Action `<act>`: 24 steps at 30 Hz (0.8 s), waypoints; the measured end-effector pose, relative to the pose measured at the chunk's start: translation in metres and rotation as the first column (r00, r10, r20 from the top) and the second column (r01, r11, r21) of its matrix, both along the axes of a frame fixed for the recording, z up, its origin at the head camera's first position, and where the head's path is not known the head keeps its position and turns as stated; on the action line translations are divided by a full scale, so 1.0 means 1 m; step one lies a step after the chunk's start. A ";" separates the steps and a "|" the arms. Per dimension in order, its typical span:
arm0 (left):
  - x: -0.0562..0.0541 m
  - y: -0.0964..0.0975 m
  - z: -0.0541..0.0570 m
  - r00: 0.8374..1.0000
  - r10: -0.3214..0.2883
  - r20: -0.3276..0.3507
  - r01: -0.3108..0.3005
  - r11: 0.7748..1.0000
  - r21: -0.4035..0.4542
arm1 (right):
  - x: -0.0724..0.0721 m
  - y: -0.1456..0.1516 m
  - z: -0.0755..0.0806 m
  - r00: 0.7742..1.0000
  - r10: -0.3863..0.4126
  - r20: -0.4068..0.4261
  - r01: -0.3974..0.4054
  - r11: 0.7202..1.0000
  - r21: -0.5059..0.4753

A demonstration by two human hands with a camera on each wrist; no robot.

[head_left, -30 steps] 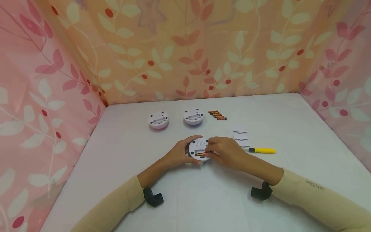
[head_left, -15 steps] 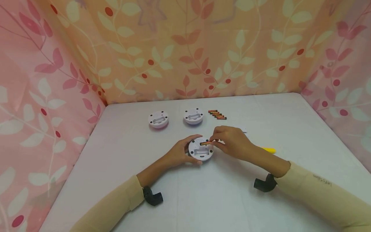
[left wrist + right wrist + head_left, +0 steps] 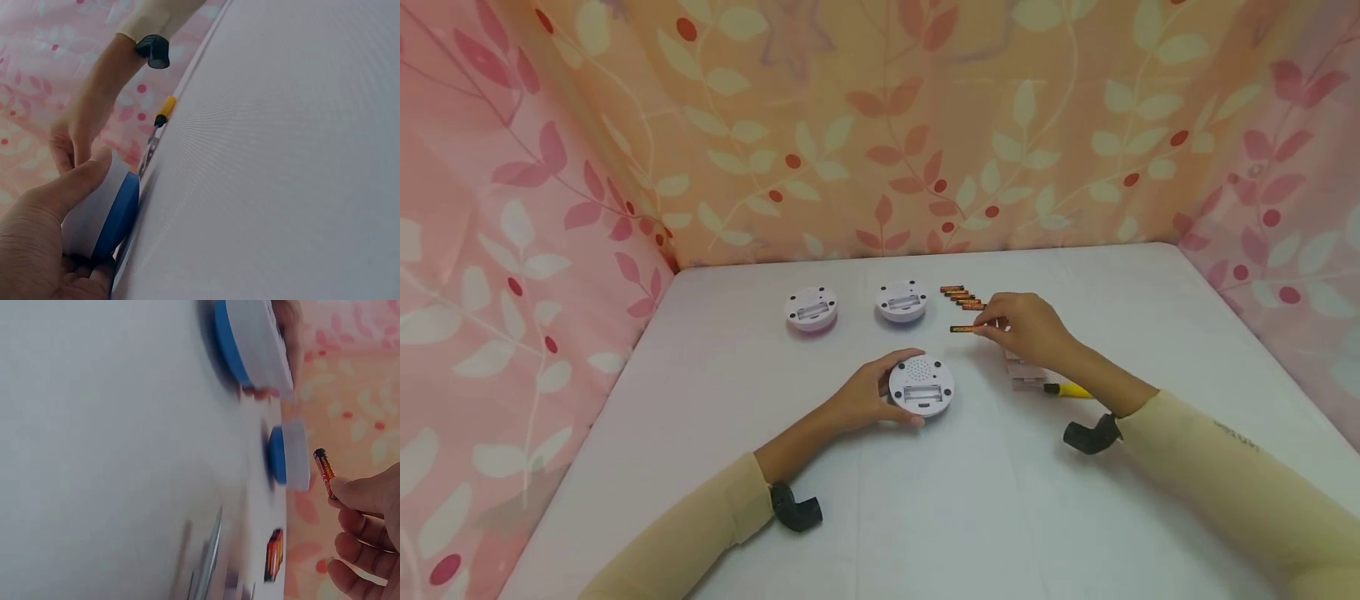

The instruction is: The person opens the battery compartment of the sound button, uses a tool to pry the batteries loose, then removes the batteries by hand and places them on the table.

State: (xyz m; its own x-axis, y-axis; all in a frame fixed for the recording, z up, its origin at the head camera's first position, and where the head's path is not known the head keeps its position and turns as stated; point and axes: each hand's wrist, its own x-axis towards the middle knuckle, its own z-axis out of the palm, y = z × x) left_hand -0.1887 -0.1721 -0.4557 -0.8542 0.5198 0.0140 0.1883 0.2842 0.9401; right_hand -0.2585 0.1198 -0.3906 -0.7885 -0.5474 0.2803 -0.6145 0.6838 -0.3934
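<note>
My left hand [image 3: 868, 396] grips a round white device [image 3: 922, 405] by its left side, thumb in front and fingers behind. Its underside faces up, showing speaker holes, dark feet and a battery compartment [image 3: 922, 393] with no battery in it. In the left wrist view the device [image 3: 94, 212] has a blue lower part. My right hand [image 3: 1030, 329] pinches a battery [image 3: 962, 329] by one end, close below a row of several batteries [image 3: 964, 298]. The right wrist view shows the battery [image 3: 325, 469], black and orange, between thumb and finger, raised over the table.
Two similar devices lie upturned farther back, one at left [image 3: 811, 309] and one near the middle [image 3: 902, 302], their compartments uncovered. White covers [image 3: 1026, 372] and a yellow-handled screwdriver [image 3: 1071, 390] lie under and beside the right forearm. Patterned curtains [image 3: 880, 125] border the table.
My right hand has lifted the battery out of the held device's compartment and carried it back and to the right, towards the row of batteries. My left hand keeps its grip in place.
</note>
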 end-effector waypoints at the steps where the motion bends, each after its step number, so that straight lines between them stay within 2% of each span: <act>1: 0.000 0.000 0.000 1.000 -0.001 0.000 0.001 1.000 0.003 | -0.004 0.003 -0.001 1.000 -0.014 0.008 0.014 1.000 -0.001; 11: 0.000 0.000 0.000 1.000 0.005 0.007 -0.005 1.000 0.009 | -0.034 0.018 -0.009 0.985 -0.134 0.109 0.128 0.990 0.060; 24: 0.001 0.000 0.000 1.000 0.008 0.008 -0.008 1.000 0.013 | -0.062 0.020 -0.019 0.980 -0.159 0.122 0.143 0.981 0.127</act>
